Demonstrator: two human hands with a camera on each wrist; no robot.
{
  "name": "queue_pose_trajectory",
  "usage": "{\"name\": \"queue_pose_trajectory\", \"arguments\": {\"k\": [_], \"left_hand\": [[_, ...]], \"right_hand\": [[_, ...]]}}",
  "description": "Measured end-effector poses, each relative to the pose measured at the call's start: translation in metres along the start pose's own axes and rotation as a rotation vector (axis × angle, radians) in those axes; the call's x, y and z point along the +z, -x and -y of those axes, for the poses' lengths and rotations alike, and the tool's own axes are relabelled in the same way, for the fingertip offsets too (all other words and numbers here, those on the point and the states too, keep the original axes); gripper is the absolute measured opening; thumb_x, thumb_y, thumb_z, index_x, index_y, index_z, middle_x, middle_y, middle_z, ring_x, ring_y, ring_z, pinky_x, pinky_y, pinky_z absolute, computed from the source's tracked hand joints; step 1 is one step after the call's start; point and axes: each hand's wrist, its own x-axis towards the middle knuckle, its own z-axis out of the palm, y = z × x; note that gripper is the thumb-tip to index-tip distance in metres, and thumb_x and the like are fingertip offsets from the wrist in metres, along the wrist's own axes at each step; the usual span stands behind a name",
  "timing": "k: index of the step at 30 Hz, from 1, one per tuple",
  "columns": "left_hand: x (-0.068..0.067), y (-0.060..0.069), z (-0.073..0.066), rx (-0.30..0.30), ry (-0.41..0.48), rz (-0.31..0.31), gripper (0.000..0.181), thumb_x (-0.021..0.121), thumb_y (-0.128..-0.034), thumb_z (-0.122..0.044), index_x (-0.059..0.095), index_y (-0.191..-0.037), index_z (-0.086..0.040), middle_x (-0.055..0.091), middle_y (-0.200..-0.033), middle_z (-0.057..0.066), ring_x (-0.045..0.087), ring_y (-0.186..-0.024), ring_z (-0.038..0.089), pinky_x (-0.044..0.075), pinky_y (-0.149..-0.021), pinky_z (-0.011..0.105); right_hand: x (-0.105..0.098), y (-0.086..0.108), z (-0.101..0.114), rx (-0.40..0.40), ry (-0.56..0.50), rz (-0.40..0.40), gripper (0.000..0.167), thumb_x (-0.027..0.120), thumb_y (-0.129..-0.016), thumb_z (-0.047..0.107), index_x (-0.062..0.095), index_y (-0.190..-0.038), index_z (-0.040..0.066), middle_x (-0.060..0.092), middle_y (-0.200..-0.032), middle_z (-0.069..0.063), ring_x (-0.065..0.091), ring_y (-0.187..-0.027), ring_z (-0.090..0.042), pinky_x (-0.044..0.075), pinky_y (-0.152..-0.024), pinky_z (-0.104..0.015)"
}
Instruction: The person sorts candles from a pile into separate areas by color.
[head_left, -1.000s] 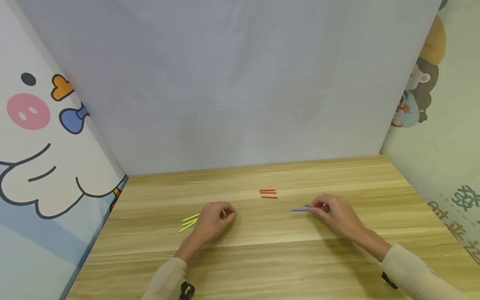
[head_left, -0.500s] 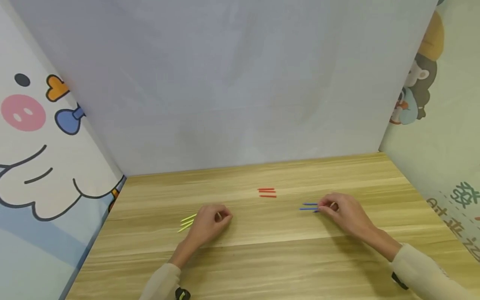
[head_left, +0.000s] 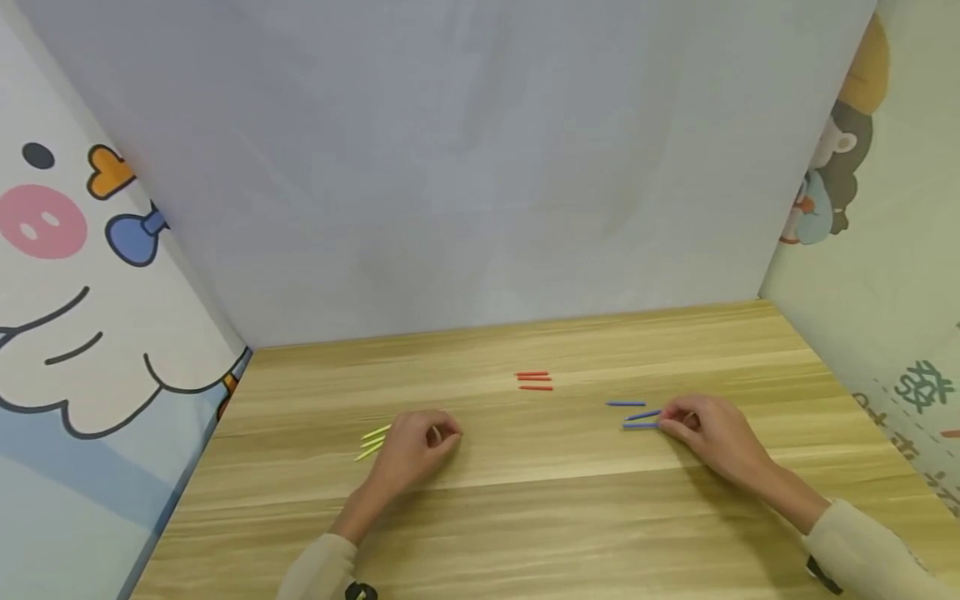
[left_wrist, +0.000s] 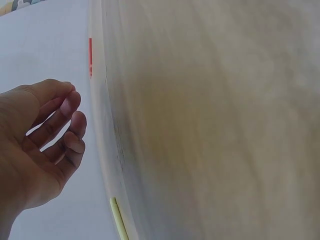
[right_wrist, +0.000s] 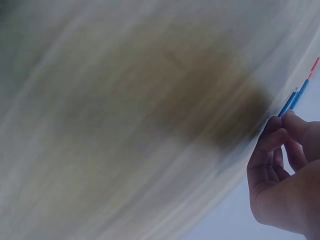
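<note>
Three thin blue sticks lie on the right of the table in the head view: the far blue stick (head_left: 626,404) is apart, and the middle blue stick (head_left: 642,415) slants towards my fingertips. My right hand (head_left: 708,433) pinches the right end of the near blue stick (head_left: 639,426) between thumb and finger; in the right wrist view, blue sticks (right_wrist: 287,104) reach out past the fingertips. My left hand (head_left: 414,446) hovers low with fingers loosely curled and nothing between them. Beside it lie several yellow sticks (head_left: 369,453), their right ends hidden behind the hand.
Three red sticks (head_left: 536,388) lie side by side near the middle of the wooden table (head_left: 480,533). A plain grey-white panel (head_left: 480,167) stands behind the table, with printed cartoon panels at left and right.
My right hand has moved to the right. The near blue stick has shifted rightward with it, and the blue sticks have spread apart into view. The left hand has barely moved.
</note>
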Motion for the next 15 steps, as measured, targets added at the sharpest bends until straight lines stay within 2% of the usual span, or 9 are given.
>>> {"name": "queue_pose_trajectory", "arguments": {"k": [8, 15], "left_hand": [[0.0015, 0.0027, -0.0022, -0.01, 0.0, 0.011, 0.007, 0.08, -0.0916, -0.006, 0.08, -0.09, -0.013, 0.073, -0.079, -0.006, 0.058, -0.066, 0.003, 0.05, -0.062, 0.021], [0.0009, 0.0049, -0.0033, 0.007, 0.002, -0.017, 0.009, 0.08, -0.0907, -0.004, 0.079, -0.088, -0.013, 0.073, -0.079, -0.006, 0.058, -0.067, 0.001, 0.051, -0.063, 0.021]], "right_hand": [[0.0002, 0.0024, -0.0046, -0.006, -0.007, 0.003, 0.01, 0.083, -0.09, 0.009, 0.077, -0.088, 0.016, 0.07, -0.079, 0.011, 0.057, -0.068, 0.002, 0.047, -0.064, -0.025], [0.0, 0.0041, -0.0065, 0.01, 0.002, -0.006, 0.01, 0.083, -0.089, 0.008, 0.078, -0.088, 0.016, 0.068, -0.077, 0.011, 0.056, -0.067, 0.002, 0.047, -0.063, -0.025]]}}
